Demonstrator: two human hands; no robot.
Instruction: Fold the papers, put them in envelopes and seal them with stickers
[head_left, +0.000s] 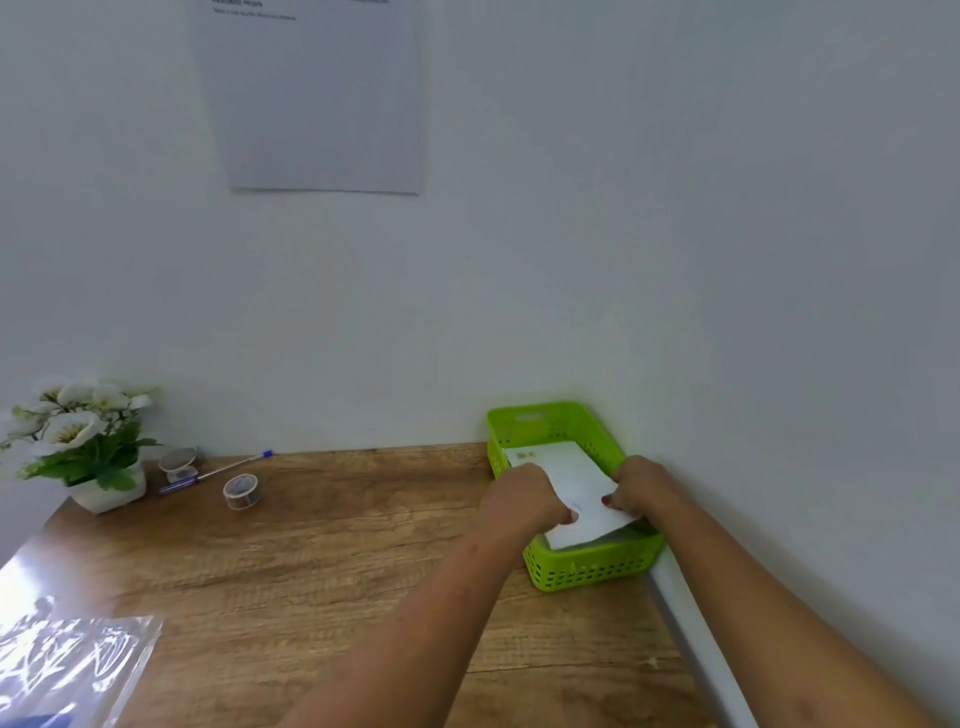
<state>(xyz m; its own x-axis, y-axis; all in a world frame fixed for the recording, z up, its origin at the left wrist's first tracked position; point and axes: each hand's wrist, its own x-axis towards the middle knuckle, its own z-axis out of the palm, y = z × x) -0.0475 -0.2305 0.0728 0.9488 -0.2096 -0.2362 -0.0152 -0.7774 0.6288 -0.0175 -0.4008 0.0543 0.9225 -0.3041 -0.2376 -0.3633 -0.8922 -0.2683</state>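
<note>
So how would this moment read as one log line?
left hand, right hand: both grip white envelope | where: over green basket

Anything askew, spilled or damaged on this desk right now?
Nothing looks spilled or damaged. Only the white paper envelope sits tilted in the green perforated plastic basket, its near end raised over the rim, because the left hand and right hand are gripping it.

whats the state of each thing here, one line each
left grip, holds envelope
right grip, holds envelope
envelope, tilted, held over basket
basket, upright, white paper inside
tape, resting on table
pen, lying flat
plant, upright
</note>
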